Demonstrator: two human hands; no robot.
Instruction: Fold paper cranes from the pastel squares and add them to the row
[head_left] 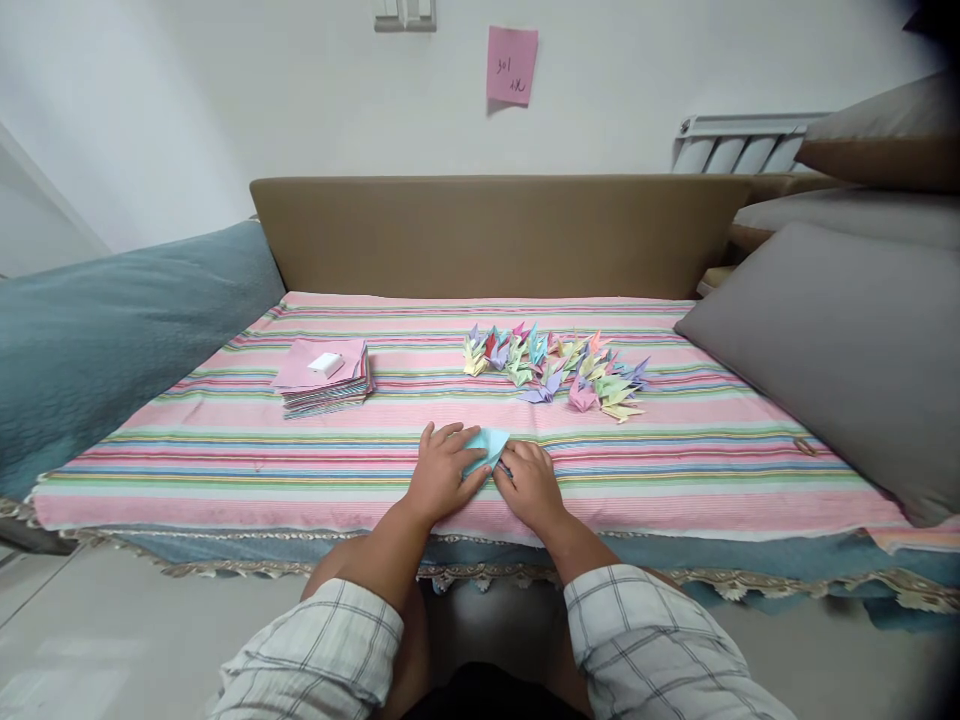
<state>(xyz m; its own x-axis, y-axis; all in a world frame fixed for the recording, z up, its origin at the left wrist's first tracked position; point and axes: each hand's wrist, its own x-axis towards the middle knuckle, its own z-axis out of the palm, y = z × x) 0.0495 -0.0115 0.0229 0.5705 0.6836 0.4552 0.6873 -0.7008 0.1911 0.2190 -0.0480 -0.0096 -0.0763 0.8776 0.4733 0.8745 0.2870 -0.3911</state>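
Note:
A small piece of light-blue origami paper (493,441), folded to a point at its upper right, lies on the striped cloth in front of me. My left hand (442,472) rests across its left part, palm down, fingers spread and thumb on the lower edge. At the paper's right side, my right hand (531,484) has its fingers curled in, with thumb and fingertips at the edge. Part of the paper is hidden under the hands. Beyond it sits a group of colourful folded paper cranes (551,378).
To the left, a stack of coloured paper squares (351,370) carries a small white block (325,364). The striped cloth (225,450) covers the seat. A grey cushion (840,350) leans at the right, near a small brown ring-like item (805,446). A brown backrest (487,235) stands behind.

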